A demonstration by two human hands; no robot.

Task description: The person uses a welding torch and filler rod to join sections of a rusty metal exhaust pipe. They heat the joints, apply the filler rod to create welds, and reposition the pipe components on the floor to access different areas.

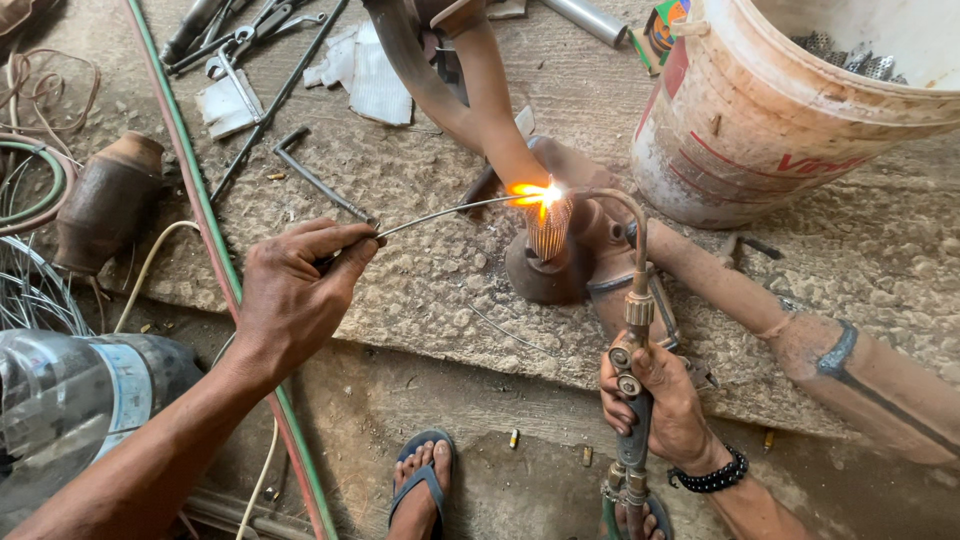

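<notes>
Head view shows my left hand [290,290] with its grip pinched together on a thin filler rod [450,210], whose tip reaches into the flame [535,195]. My right hand [665,400] has its grip clamped around the gas torch [632,330], below and right of the flame; its curved nozzle arcs up and over to it. Heat falls on the joint of a rusty exhaust pipe [560,250] lying on the rough concrete surface [420,170]. A white bucket [750,120] stands up and right of the flame, well apart. I judge brazing is under way; feeding on would call for a steady rod tip.
</notes>
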